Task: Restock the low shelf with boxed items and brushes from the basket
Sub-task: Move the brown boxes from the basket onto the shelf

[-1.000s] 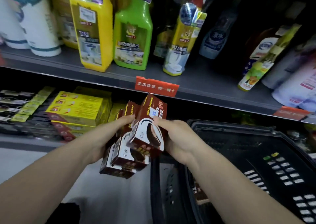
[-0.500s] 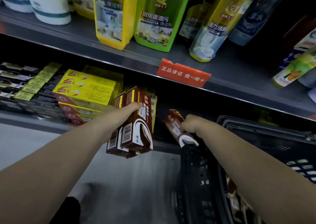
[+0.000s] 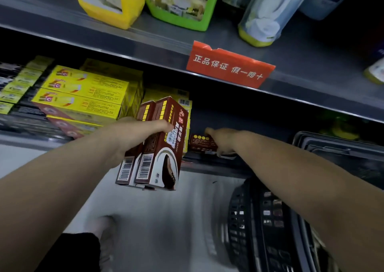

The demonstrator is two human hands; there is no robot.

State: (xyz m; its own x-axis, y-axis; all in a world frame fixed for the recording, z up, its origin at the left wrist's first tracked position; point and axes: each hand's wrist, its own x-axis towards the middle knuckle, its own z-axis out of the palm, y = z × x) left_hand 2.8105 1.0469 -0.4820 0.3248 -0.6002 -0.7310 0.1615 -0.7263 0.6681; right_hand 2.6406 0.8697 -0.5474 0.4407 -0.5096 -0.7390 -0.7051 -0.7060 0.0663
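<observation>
Our left hand [image 3: 133, 134] is curled round two brown boxes [image 3: 160, 147], thumb across the near face and fingers hidden behind. The pair is held side by side and tilted, barcode ends pointing down toward us, in the air just in front of the low shelf [image 3: 207, 164].

At three o'clock from that hand, our right hand [image 3: 223, 142] reaches into the shelf and grips the right end of a single brown box [image 3: 200, 144], one finger stretched along its top edge. This box lies flat on the shelf board, just beside the held pair and not touching it as far as we can tell.

Behind the held pair, toward twelve o'clock, stands a yellow carton with a barcode [image 3: 182, 102]. At ten o'clock, stacked yellow boxes [image 3: 83, 91] fill the shelf, and past them at nine o'clock lie carded packs [image 3: 14, 84], too blurred to read.

At five o'clock from the right hand, the black basket [image 3: 239, 219] sits on the pale floor [image 3: 166, 219], a few small packs showing through its slots.

At twelve o'clock, a red tag [image 3: 228, 66] hangs on the edge of the upper shelf [image 3: 301, 68], where a yellow bottle [image 3: 112, 1] and a green bottle [image 3: 180, 3] stand.
</observation>
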